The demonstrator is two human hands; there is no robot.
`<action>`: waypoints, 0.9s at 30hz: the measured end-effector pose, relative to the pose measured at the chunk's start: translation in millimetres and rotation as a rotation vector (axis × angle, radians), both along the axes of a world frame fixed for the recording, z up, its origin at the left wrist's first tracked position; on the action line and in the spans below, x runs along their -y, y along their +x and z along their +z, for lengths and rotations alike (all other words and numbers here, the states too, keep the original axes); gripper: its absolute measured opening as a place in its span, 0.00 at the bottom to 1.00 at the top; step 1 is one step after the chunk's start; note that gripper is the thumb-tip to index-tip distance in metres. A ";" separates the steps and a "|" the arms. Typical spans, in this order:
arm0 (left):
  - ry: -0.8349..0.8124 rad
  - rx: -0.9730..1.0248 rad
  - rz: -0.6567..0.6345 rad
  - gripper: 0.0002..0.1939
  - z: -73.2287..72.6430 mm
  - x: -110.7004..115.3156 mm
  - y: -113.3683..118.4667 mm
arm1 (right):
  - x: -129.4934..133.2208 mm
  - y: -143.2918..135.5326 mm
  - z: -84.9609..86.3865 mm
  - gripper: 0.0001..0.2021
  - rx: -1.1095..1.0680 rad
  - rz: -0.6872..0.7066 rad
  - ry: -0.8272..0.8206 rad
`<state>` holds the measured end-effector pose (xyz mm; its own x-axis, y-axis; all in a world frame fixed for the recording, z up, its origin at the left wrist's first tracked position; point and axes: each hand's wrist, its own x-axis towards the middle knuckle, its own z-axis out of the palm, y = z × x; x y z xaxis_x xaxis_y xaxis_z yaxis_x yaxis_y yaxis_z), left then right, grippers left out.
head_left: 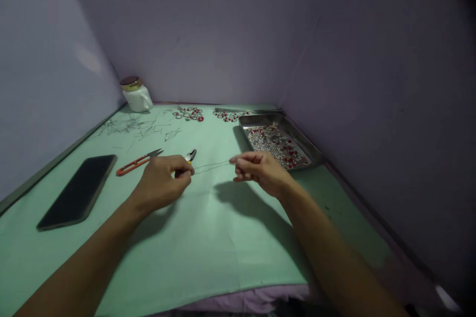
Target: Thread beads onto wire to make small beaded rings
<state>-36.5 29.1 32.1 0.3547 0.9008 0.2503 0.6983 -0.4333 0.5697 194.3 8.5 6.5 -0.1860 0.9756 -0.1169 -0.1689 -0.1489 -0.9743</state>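
Observation:
A thin wire (211, 166), which looks doubled, stretches between my two hands above the green table cover (208, 247). My left hand (165, 181) pinches its left end, close to the pliers (191, 154), whose handles are mostly hidden behind the fingers. The other end is pinched between thumb and forefinger of my right hand (260, 171), just in front of the metal tray (316, 154) of silver, white and red beads (275, 146). Orange snips (136, 163) lie behind my left hand, blades pointing away to the right.
A dark phone (78, 193) lies at the left. Loose wire pieces (130, 126) are scattered at the back left, near a white lidded jar (137, 96). Red-beaded pieces (189, 114) and more beaded pieces (226, 115) lie along the back, before the wall (208, 34).

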 end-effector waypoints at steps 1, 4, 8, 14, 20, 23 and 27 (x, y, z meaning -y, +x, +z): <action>-0.133 0.148 0.120 0.07 -0.6 -0.3 2.6 | -0.1 -1.2 1.6 0.13 -0.119 -0.040 0.000; -0.440 0.537 0.231 0.05 -3.8 1.9 14.5 | 0.6 -15.6 -2.6 0.17 -0.235 -0.149 -0.015; -0.535 0.670 0.265 0.07 -8.4 14.9 36.1 | 4.6 -47.7 -18.5 0.12 -0.056 -0.199 -0.051; -0.441 0.551 0.254 0.07 -12.0 26.6 46.9 | 8.5 -62.3 -24.6 0.08 -0.029 -0.269 0.015; -0.356 0.488 0.164 0.09 -11.3 25.2 42.4 | 11.0 -65.0 -28.8 0.11 -0.067 -0.256 0.050; -0.338 0.515 0.143 0.09 -13.1 25.8 41.9 | 13.0 -68.3 -29.6 0.12 -0.059 -0.250 0.069; -0.404 0.450 0.073 0.10 -12.5 22.7 39.7 | 13.5 -66.1 -26.5 0.10 -0.066 -0.264 0.069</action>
<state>3.2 6.4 19.6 0.2274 0.9738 -0.0052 0.3705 -0.0815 0.9253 128.1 -5.0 -20.0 0.0702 0.9965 -0.0450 -0.2561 -0.0255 -0.9663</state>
